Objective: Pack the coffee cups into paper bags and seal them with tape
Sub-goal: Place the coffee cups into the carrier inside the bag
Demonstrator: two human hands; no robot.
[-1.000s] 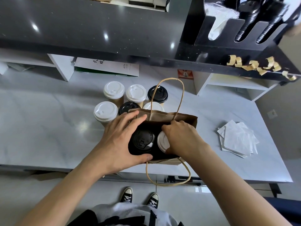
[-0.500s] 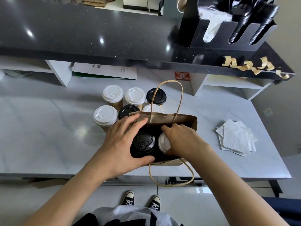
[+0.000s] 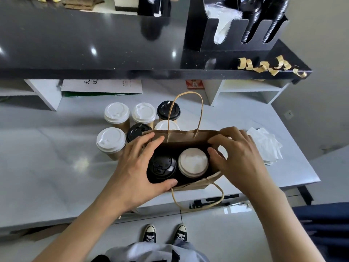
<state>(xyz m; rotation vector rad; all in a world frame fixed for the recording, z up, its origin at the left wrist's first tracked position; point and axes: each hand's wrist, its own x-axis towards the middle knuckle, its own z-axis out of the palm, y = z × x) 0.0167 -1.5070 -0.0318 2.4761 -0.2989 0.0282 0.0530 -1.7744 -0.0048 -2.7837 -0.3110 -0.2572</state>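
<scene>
The paper bag stands open near the counter's front edge. Inside it sit a black-lidded cup and a white-lidded cup. The left hand grips the bag's left end, thumb on the near rim; the right hand pinches its right end. Six more cups are just behind the bag.

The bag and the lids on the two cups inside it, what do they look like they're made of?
Bag: brown kraft paper, matte, with twisted paper-cord handles. Black lid and white lid: likely moulded plastic, with embossed detail and a slight sheen.
</scene>
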